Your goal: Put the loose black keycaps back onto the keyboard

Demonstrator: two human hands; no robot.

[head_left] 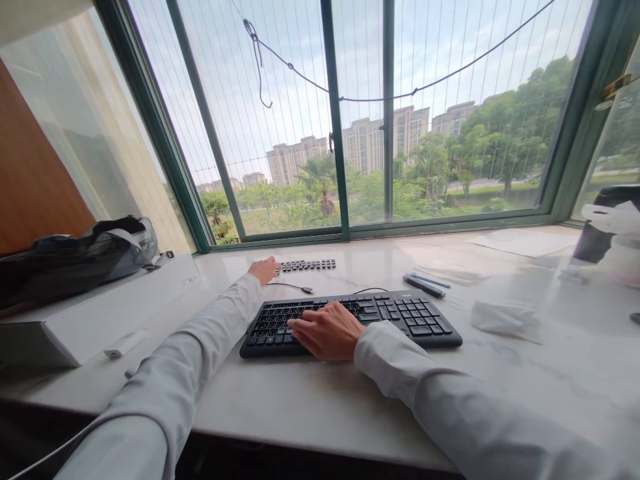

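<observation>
A black keyboard (433,321) lies on the marble-patterned surface, its left and middle part showing many bare key sockets while the number pad has its caps. My right hand (330,331) rests over the middle of it, fingers stretched and a little apart, fingertips on the key area. Beyond the keyboard, loose black keycaps (313,265) lie in rows near the window. At their left end is my left hand (264,270), its fingers bent together at the nearest caps; what is between the fingertips is too small to make out.
A cable with a USB plug (306,289) lies behind the keyboard. Pens (425,285) and a crumpled clear plastic bag (505,320) are to the right. A white box (90,320) with a dark bag (85,260) on top stands left. Paper (523,242) lies by the window.
</observation>
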